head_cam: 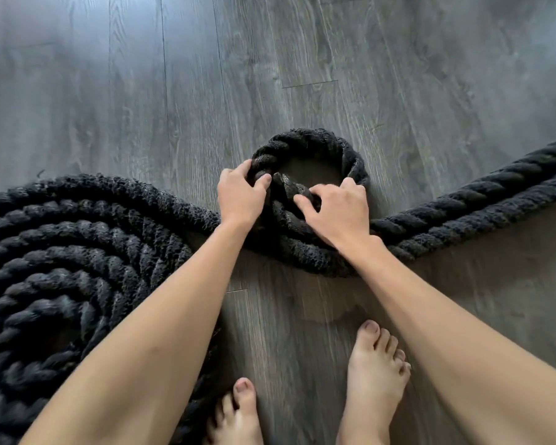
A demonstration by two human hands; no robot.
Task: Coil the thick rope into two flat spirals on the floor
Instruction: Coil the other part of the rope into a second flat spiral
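Gripping a thick black rope (482, 200) with both hands, a person holds a small loop (308, 139) at the middle of a grey plank floor (398, 75). The left hand (239, 195) clasps the loop at its 9 o'clock side, fingers curled over the outer edge and thumb pressed to the inner one. The right hand (337, 208) grasps the rope end (288, 187), which lies tucked inside the loop near 7 o'clock, with the index finger and thumb curled onto it.

The loop makes a single turn, and bare floor shows through its centre. Below the two wrists, at the loop's 6 o'clock, the rope bends in a low curve. From there two strands run side by side, touching, toward 3 o'clock and out of the frame's right edge.

From under the left wrist a strand leads toward 9 o'clock into a wide flat spiral (61, 268), which fills the frame around 8 o'clock. Its turns lie tight against one another on the floor, and the left forearm crosses over its near edge.

At the frame's 6 o'clock stand two bare feet. The left foot (238, 415) is just beside the spiral's rim, and the right foot (376, 374) stands apart from the rope.
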